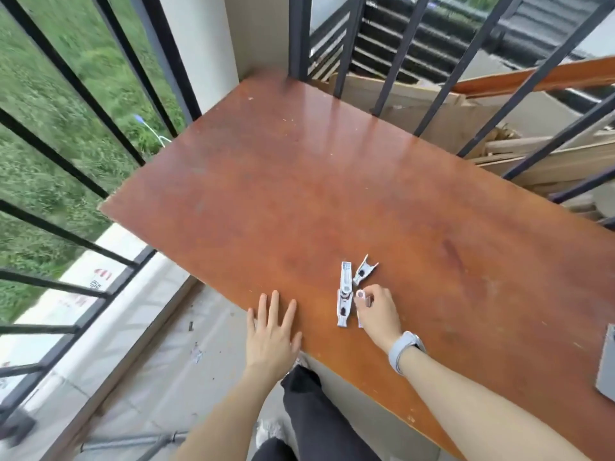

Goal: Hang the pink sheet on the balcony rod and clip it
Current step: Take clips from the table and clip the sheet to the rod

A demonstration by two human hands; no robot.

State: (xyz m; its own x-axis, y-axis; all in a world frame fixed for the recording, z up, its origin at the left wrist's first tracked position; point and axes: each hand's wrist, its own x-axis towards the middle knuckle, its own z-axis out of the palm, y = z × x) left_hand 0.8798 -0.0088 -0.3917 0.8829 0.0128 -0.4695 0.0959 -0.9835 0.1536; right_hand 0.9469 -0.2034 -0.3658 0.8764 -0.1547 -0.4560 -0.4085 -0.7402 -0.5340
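Several white clothes clips lie on a reddish-brown wooden table [299,181] near its front edge: a long one [344,296] and a short one [363,269] beside it. My right hand [377,316], with a grey watch on the wrist, pinches another white clip [361,312] that lies on the tabletop right of the long clip. My left hand [273,331] rests flat on the table's front edge, fingers spread, holding nothing. No pink sheet shows in this view.
Black balcony railing bars [83,181] run along the left and behind the table. A white pillar [199,44] stands at the far corner. Cardboard and wooden planks [532,154] are piled beyond the right railing. A grey object [606,364] sits at the table's right edge. A metal pipe [133,442] lies on the floor.
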